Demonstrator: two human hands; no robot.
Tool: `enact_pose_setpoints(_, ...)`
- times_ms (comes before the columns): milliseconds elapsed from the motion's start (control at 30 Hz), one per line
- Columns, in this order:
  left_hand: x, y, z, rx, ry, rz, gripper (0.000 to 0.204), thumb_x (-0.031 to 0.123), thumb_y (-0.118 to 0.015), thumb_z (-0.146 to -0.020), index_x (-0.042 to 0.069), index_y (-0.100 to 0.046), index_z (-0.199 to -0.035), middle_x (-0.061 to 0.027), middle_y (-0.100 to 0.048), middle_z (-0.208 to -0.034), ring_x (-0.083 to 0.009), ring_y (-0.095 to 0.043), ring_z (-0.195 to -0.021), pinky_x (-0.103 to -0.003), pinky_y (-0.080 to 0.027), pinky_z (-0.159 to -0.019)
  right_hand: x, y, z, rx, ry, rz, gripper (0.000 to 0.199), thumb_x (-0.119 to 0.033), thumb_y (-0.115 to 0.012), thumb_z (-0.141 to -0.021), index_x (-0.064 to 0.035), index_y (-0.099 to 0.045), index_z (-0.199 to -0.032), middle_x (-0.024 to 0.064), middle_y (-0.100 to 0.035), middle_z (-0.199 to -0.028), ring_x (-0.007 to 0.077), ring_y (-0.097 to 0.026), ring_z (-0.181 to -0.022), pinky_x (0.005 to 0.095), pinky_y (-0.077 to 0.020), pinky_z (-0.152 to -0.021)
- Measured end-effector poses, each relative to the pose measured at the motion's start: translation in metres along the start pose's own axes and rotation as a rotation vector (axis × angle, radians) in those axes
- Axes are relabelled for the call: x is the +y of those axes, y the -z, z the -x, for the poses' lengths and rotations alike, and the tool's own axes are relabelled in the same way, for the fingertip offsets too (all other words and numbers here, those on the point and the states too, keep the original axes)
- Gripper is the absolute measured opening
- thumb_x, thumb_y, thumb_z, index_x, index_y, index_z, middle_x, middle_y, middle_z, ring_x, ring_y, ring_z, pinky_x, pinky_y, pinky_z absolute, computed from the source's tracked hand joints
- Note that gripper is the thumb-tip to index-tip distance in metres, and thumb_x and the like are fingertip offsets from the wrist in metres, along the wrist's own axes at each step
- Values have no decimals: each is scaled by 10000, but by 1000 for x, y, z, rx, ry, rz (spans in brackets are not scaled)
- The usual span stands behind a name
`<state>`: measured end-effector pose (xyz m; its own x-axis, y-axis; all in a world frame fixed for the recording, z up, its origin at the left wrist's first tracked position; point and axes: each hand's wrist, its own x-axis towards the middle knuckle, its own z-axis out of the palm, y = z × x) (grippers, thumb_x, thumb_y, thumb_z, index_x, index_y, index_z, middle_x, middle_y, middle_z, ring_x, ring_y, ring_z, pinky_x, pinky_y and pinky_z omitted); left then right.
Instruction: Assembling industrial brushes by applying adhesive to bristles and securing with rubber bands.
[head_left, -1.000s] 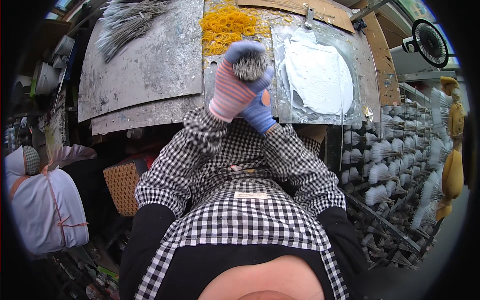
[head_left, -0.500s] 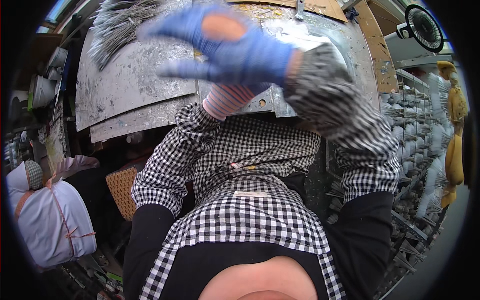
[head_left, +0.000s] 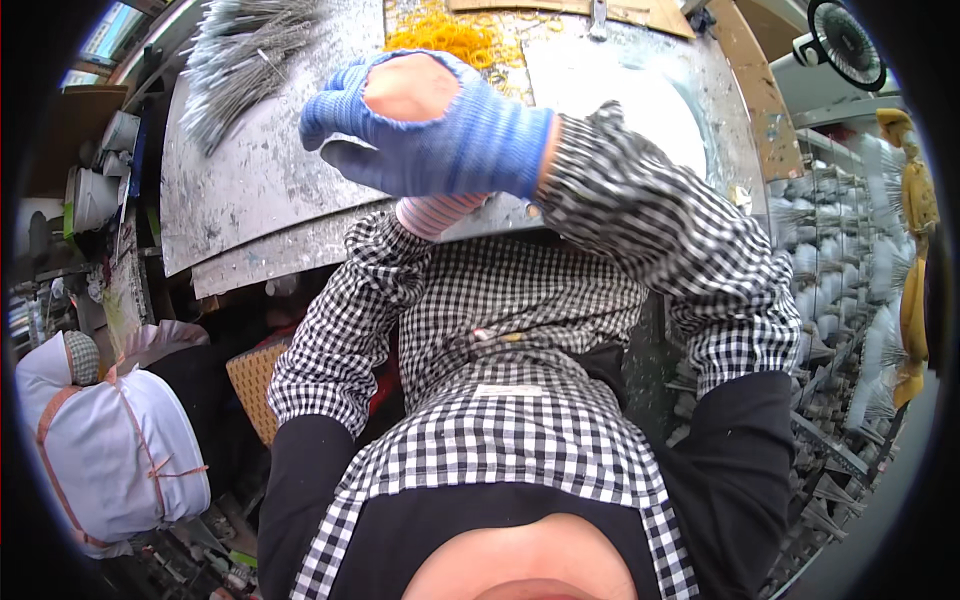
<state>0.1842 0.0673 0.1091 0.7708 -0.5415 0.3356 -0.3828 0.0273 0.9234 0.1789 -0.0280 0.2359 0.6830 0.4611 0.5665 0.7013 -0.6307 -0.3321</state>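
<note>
— What is closest to you?

— My own checked shirt (head_left: 520, 400), black and white, with black sleeves over my upper arms. Low on my left sits a big white bundle (head_left: 115, 450) tied with orange string, and just past it a woven basket (head_left: 255, 385).

— Where are your hands?

— My right hand (head_left: 440, 140) is up in front of me, in a blue glove with a hole worn in it, so a bit of skin shows. It is open, fingers spread and a little curled, and it holds nothing. My left hand (head_left: 440, 212) is right under it. I see only the pink striped cuff of its glove, so I cannot tell if it is open or closed, or if it holds anything.

— What is past your hands?

— The grey metal tabletop (head_left: 260, 200), scratched and dull. At its far left lies a pile of thin grey bristles (head_left: 240, 60), well apart from my hands. At the far middle is a heap of yellow rubber bands (head_left: 455, 38).

— And on your right?

— Racks of white brush heads (head_left: 830, 300), row after row, with a small fan (head_left: 845, 40) up high.
</note>
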Motion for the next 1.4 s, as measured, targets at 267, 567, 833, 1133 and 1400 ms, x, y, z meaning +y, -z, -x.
enact_pose_setpoints(267, 41, 89, 6, 291, 65, 541, 199, 97, -719, -905, 81, -602, -1065, -83, -668, -887, -219, -678, -918, -421, -561, -926, -104, 35, 86, 20, 79, -477, 162, -155, -690, -821, -81, -625, -950, 104, -640, -774, 332, -678, -748, 448, -557, -666)
enact_pose_setpoints(567, 55, 110, 39, 445, 78, 729, 200, 31, -678, -927, 129, -602, -1083, -44, -644, -914, -219, -658, -912, -461, -538, -989, -170, 14, 86, -318, 180, -664, 144, -197, -679, -874, -85, -590, -887, 89, -609, -691, 323, -660, -658, 430, -546, -608)
enact_pose_setpoints(833, 67, 65, 9, 265, -103, 158, 181, -18, -719, -872, 51, -642, -1020, -65, -684, -879, -163, -693, -793, -337, -602, -786, -83, 55, 101, -433, 4, -265, 204, -235, -669, -921, -89, -558, -831, 75, -582, -618, 315, -644, -578, 414, -537, -556)
enact_pose_setpoints(1133, 22, 0, -7, -19, -180, -169, 154, 111, -792, -865, 67, -700, -981, -19, -715, -872, -129, -685, -782, -285, -564, -750, 37, -3, 160, -35, -475, -50, 512, -300, -856, -786, -65, -645, -1189, 126, -742, -996, 302, -724, -926, 399, -585, -817)
enact_pose_setpoints(1400, -4, -3, -8, 89, -208, -150, 318, 195, -809, -856, 59, -685, -1116, -39, -736, -971, -164, -713, -936, -307, -572, -877, 65, -113, 142, 108, -312, -29, 563, -224, -816, -787, -46, -601, -1276, 123, -706, -1131, 257, -693, -1019, 383, -557, -935)
